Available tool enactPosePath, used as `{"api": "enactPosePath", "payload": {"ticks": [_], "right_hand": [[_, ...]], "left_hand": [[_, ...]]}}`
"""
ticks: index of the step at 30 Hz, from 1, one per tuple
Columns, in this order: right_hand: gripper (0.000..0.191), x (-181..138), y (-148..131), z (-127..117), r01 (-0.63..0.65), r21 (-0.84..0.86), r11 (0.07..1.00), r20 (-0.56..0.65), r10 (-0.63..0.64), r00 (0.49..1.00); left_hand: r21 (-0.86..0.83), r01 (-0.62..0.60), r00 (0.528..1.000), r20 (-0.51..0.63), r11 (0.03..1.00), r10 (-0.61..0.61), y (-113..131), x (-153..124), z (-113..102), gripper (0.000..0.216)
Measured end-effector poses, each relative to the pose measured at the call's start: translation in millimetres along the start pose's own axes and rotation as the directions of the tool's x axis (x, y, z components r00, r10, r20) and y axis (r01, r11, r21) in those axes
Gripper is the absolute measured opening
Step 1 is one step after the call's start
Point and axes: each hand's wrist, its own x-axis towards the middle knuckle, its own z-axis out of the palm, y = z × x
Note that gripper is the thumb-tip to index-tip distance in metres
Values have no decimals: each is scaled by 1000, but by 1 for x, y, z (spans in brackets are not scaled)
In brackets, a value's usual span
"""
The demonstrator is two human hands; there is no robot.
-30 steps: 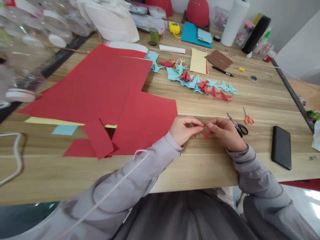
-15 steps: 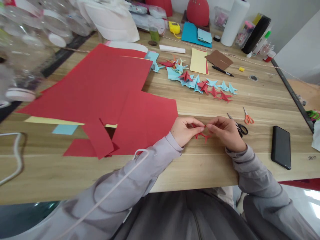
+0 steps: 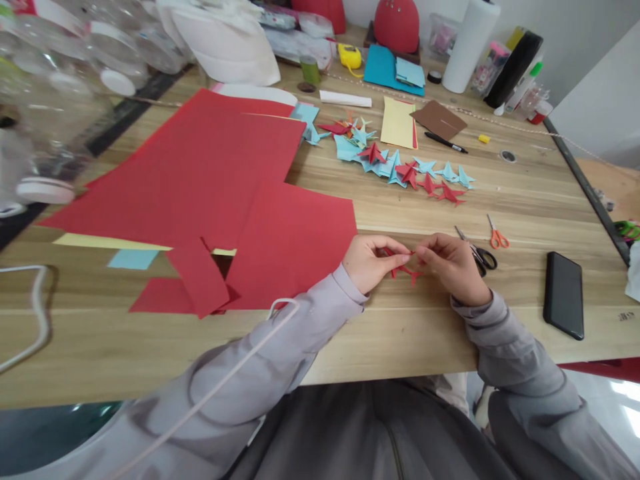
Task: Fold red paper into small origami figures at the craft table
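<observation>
In the head view, my left hand [image 3: 373,259] pinches a small red origami crane [image 3: 411,273] between thumb and fingers, just above the table. My right hand [image 3: 453,263] has its thumb and forefinger closed at the crane's thin tip, almost meeting the left fingertips. The fingers hide much of the folded paper. Large red paper sheets [image 3: 300,240] lie beside and partly under my left forearm. Black-handled scissors [image 3: 484,259] rest just behind my right hand.
Several red and blue folded cranes [image 3: 407,173] line the table's middle. Orange scissors [image 3: 497,238] and a black phone [image 3: 564,293] lie at right. A black pen [image 3: 445,142], brown paper [image 3: 439,120] and yellow paper [image 3: 397,123] lie farther back. Clear plastic bottles [image 3: 55,120] crowd the left.
My right fingertips have shifted very slightly to the right, away from the left ones. My left hand keeps its pinch on the crane, and the view has moved a little.
</observation>
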Motion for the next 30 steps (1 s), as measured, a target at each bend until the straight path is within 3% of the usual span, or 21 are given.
{"api": "enactPosePath", "payload": {"ticks": [3,5,10,14,18,23,30], "right_hand": [[29,-1,3,-1,38,24,999,-85,-36,996],[26,-2,5,0,62,5,998,-68,-61,996],[16,-9,7,12,192,-245,950,24,-192,981],[9,-10,10,15,298,-419,858,43,-309,950],[10,-8,10,9,316,-449,836,-23,-364,931],[10,-6,5,3,417,-513,750,7,-483,876],[13,-5,4,1,500,-504,704,33,-563,826]], "left_hand": [[-25,4,1000,-22,1000,-5,0,0,0,14],[-54,7,998,-58,999,-10,1,1,0,14],[-69,-40,987,-157,997,29,0,3,0,14],[-36,-83,989,-129,996,78,-3,2,0,16],[-35,-222,974,-55,974,220,-3,1,-1,23],[85,-382,921,-47,920,386,-3,1,-2,9],[46,-282,959,-8,958,282,-4,-1,0,16]]}}
